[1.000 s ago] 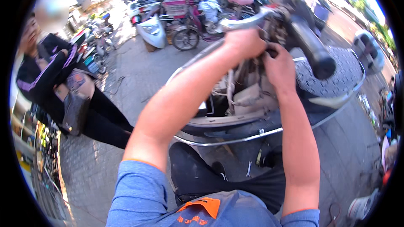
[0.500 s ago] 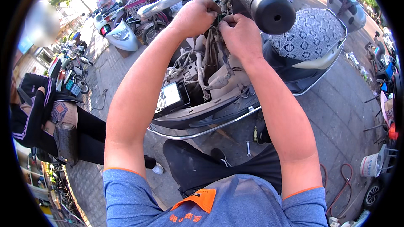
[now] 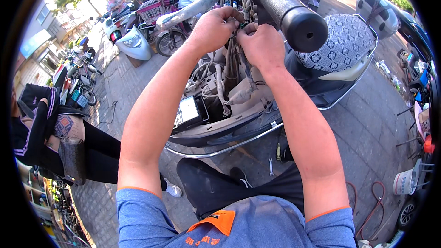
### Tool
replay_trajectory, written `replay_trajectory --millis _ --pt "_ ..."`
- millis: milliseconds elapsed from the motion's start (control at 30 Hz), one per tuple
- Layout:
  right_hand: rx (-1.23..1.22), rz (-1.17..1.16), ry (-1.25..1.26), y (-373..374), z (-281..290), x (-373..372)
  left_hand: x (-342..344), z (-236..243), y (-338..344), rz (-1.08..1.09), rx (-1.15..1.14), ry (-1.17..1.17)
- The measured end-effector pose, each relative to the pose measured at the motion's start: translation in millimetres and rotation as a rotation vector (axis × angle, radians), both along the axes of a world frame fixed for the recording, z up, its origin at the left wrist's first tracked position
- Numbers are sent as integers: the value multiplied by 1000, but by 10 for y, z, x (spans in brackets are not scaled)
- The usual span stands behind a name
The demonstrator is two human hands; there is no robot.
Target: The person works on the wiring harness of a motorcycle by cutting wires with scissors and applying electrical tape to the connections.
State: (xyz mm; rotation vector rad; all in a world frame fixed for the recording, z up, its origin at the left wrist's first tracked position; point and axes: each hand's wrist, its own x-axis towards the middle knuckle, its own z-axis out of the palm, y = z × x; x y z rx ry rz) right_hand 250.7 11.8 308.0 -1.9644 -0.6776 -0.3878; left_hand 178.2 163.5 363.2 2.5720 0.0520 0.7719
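Note:
A scooter stands in front of me with its front cover off, and a bundle of dusty wires (image 3: 231,62) runs up its middle. At the top of that bundle, my left hand (image 3: 215,30) is closed, thumb and finger pinching among thin wires. My right hand (image 3: 264,45) pinches wires just beside it, the fingertips of both hands nearly meeting. The exact strands are mostly hidden by my fingers. Above my right hand juts the black handlebar grip (image 3: 291,11). A black box with a white face (image 3: 187,111) sits in the scooter's open front, below my left forearm.
A wrench (image 3: 271,167) and a screwdriver (image 3: 278,150) lie on the paving near my feet. To the left stands a person in black (image 3: 98,149). The patterned seat (image 3: 342,41) is at right. Parked scooters, a white bucket (image 3: 403,182) and a red hose (image 3: 377,202) surround the spot.
The scooter and surroundings sit slightly lower and farther right in view. Both hands stay together at the wires, with small shifts of the fingers.

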Motion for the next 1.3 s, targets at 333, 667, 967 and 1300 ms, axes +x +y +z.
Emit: replay_trajectory --millis 333,667,967,1300 --pt "93 84 -18 -19 -85 9 77 -41 57 -29 -163 44" --pt "173 140 -3 -20 -124 57 -7 0 -39 -3 77 22" --pt "222 205 -53 -87 -79 -38 -86 -233 129 -81 569 -225" --pt "238 208 -46 -137 -57 -35 -65 -54 -12 -59 598 -125"
